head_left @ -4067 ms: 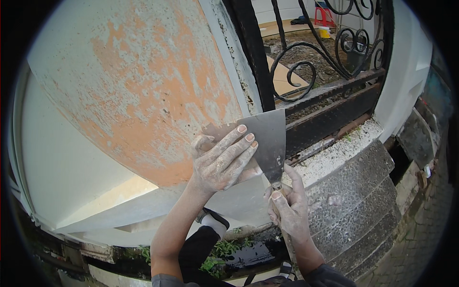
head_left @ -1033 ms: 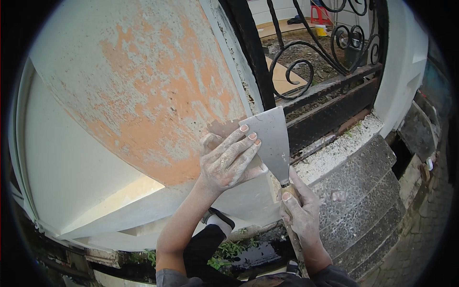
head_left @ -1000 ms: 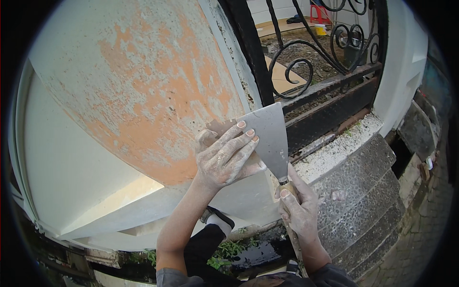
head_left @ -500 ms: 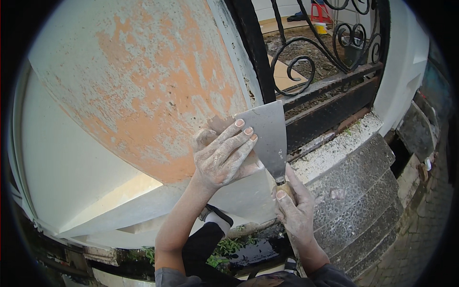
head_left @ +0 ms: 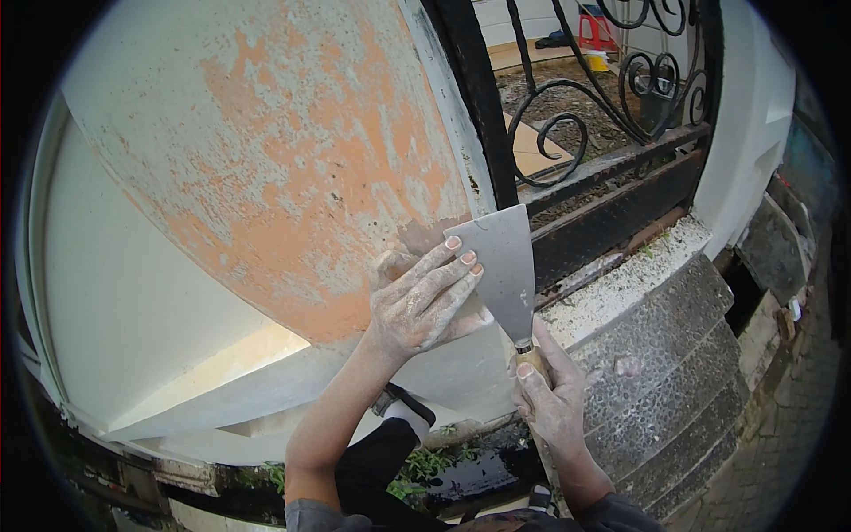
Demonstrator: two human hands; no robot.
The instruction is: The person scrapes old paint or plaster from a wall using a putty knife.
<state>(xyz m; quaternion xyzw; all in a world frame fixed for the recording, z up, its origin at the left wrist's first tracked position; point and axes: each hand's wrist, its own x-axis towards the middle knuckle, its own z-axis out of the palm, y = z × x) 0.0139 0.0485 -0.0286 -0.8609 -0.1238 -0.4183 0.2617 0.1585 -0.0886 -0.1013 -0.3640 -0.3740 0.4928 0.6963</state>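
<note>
A wide metal scraper (head_left: 503, 266) stands blade up at the right edge of the wall, close to the gate post. My right hand (head_left: 551, 395) is closed round its short wooden handle. Coated in pale dust, my left hand (head_left: 425, 306) has its fingers stretched out side by side, fingertips lying on the left side of the blade. Its palm is turned down and hides part of the wall corner. The wall (head_left: 292, 177) is patched orange and grey-white, with a darker brownish patch just above the left hand.
A black iron gate (head_left: 612, 213) with scrollwork rises at right. Below it lie a white ledge (head_left: 620, 275) and dark stone steps (head_left: 656, 355). My foot (head_left: 412, 408) is under the left forearm, beside weeds (head_left: 425, 465) and a dark wet channel. Behind the gate are a red stool (head_left: 596, 31) and a yellow-and-white bucket (head_left: 598, 60).
Both hands and the scraper have shifted slightly down in the picture; the wall and gate have shifted a little too. The grip on the handle looks the same.
</note>
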